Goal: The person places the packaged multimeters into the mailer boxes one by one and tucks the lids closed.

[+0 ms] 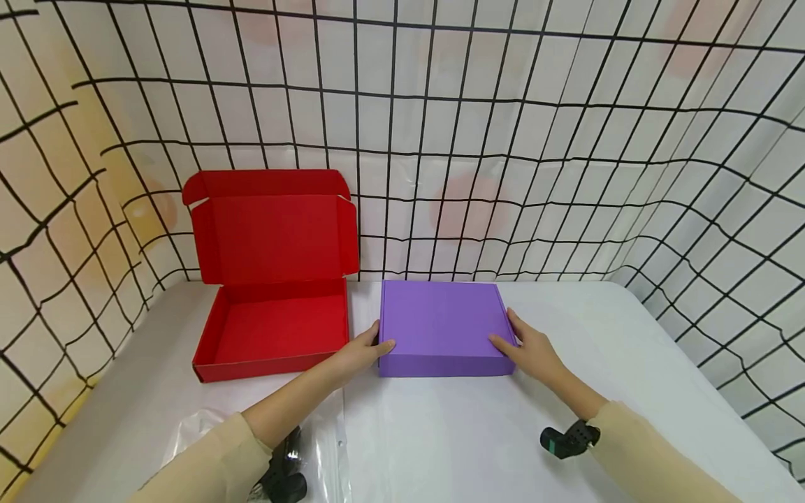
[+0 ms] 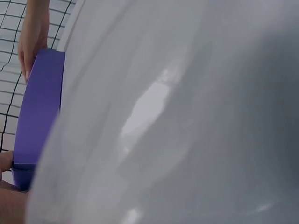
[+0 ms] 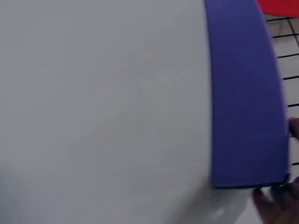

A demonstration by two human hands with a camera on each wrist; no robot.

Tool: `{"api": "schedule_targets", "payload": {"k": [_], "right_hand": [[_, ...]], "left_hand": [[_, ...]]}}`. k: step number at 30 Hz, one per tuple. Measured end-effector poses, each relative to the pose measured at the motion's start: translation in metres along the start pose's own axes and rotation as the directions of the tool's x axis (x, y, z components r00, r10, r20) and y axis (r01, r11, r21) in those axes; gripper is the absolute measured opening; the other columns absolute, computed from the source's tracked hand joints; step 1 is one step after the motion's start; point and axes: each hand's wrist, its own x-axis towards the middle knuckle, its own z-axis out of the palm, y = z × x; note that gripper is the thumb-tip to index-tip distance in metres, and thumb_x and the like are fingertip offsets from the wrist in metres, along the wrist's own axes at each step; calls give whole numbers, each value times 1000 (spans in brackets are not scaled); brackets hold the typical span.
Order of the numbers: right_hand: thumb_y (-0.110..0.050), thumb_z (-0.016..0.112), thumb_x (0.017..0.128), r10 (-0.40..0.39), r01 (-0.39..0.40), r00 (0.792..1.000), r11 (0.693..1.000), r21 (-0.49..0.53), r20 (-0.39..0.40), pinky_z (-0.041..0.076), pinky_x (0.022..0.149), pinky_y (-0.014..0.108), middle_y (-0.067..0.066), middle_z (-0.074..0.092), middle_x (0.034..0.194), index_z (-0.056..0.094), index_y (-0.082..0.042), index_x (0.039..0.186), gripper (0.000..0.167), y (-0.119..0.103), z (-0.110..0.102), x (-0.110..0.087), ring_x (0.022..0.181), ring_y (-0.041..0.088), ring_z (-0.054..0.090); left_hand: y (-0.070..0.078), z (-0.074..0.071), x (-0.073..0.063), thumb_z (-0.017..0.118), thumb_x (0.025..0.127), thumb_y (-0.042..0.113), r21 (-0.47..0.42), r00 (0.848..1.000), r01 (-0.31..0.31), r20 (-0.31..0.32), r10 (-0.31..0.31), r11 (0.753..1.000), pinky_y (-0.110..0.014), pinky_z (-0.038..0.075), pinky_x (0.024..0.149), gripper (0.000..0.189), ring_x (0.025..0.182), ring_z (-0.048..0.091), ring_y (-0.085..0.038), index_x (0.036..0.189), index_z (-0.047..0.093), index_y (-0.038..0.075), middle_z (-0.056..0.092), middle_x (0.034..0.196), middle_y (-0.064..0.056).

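A closed purple cardboard box lies on the white table, its lid flat on top. At its left side my left hand grips the edge, the thumb over the front left corner. My right hand holds the opposite side, thumb on the lid and fingers along the side wall. In the left wrist view the front of the purple box runs between both hands. The right wrist view has the box's front face, with the right fingertips at its corner.
Left of the purple box stands an open red cardboard box, its lid raised against the black wire grid. Clear plastic bags lie at the front left, partly under the left forearm. Grid panels also enclose both sides of the table.
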Motion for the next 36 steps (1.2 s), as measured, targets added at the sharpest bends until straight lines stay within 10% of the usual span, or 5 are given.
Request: {"api": "schedule_targets", "payload": {"k": [18, 23, 26, 32, 36], "right_hand": [[-41, 51, 93, 232, -246, 960, 966, 82, 155, 37, 99, 53, 34, 35, 136, 22, 13, 140, 77, -11, -6, 18, 123, 45, 40], [-40, 51, 93, 226, -239, 962, 969, 69, 154, 38, 98, 53, 35, 36, 134, 22, 15, 138, 77, -11, -7, 17, 121, 46, 42], [-41, 51, 93, 235, -249, 959, 965, 78, 159, 38, 98, 53, 34, 36, 135, 22, 14, 139, 77, -10, -6, 18, 121, 45, 42], [-43, 52, 92, 252, -268, 955, 959, 92, 158, 37, 99, 53, 32, 37, 136, 24, 11, 140, 78, -8, -5, 20, 123, 44, 42], [-44, 51, 92, 257, -274, 952, 957, 89, 167, 36, 99, 54, 32, 35, 137, 22, 11, 140, 79, -8, -5, 19, 124, 45, 40]], "left_hand": [[10, 6, 1, 49, 94, 17, -30, 999, 18, -33, -19, 999, -53, 19, 110, 69, 138, 17, -37, 147, 8, -1, 18, 151, -21], [20, 9, 2, 51, 94, 16, 235, 997, -24, -71, 42, 972, -50, 21, 109, 74, 136, 21, -38, 145, 2, -6, 19, 149, -26], [25, 8, -1, 53, 93, 16, 531, 981, -139, -43, 190, 836, -47, 26, 108, 70, 135, 24, -38, 143, 13, -10, 18, 148, -28], [33, -3, -3, 55, 92, 29, 893, 916, -264, 113, 386, 364, -42, 38, 101, 54, 131, 37, -30, 133, 45, -4, 41, 140, -20], [37, -15, 0, 55, 89, 43, 921, 910, -314, 222, 350, 232, -41, 40, 99, 61, 130, 39, -26, 134, 47, 3, 44, 139, -15]]}}
